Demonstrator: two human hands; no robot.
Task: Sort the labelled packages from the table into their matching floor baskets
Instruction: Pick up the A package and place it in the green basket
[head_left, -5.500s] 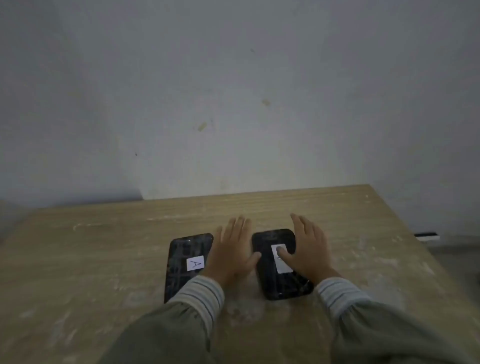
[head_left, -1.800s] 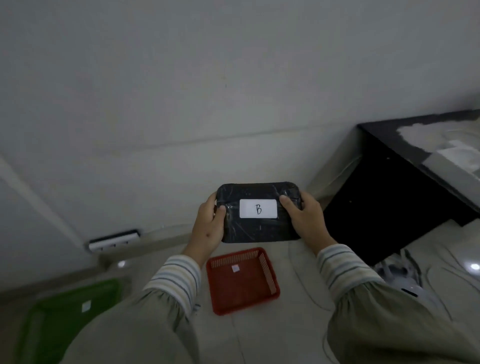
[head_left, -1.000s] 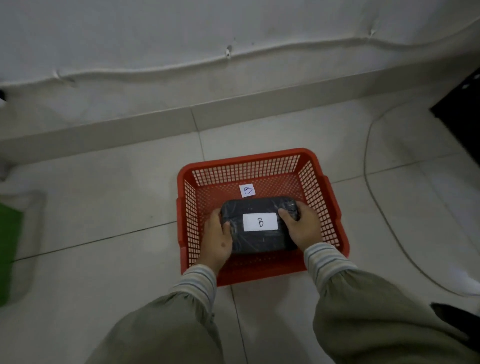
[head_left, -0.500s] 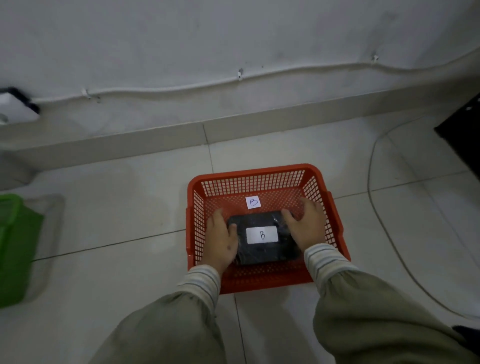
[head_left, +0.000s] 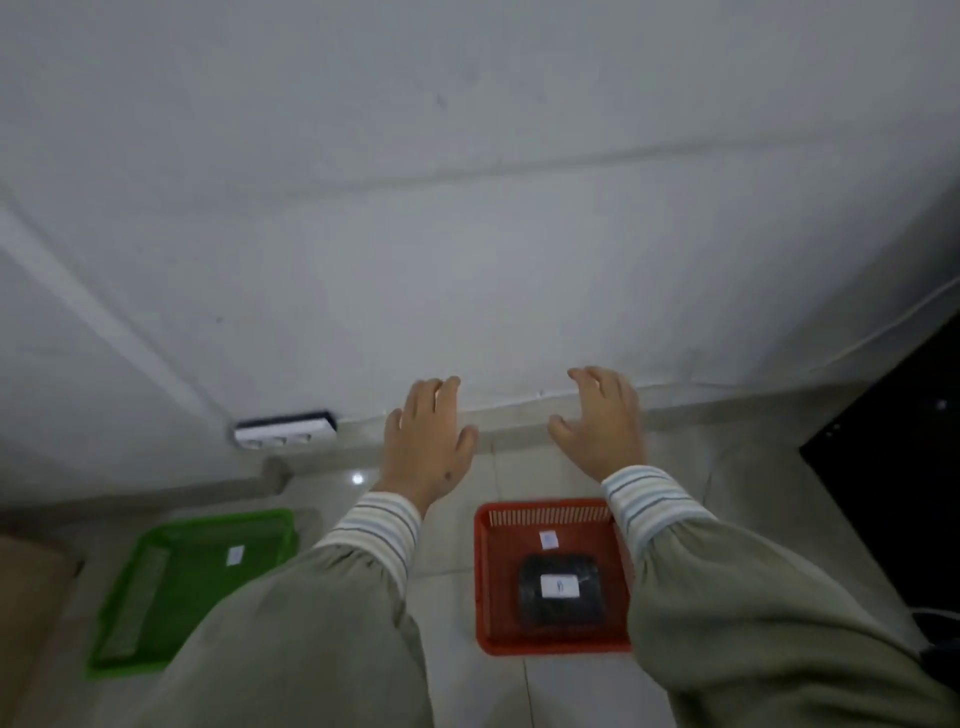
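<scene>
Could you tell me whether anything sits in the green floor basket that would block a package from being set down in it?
Nothing visible does. The green plastic basket holds only a small white label on its floor; the left sleeve hides its near right corner. Both hands, left and right, are empty.

Red basket (head_left: 485, 582) open from above, walls low on all sides. Black package (head_left: 561, 590) filling the near-middle of its floor; bare mesh left at the far end and along the left side. Bare tile left of the red basket, up to the green basket (head_left: 156, 597). Dark furniture (head_left: 893, 467) blocking the right. Both hands (head_left: 428, 441) (head_left: 602, 421) empty, spread above and beyond the red basket, near the wall.
</scene>
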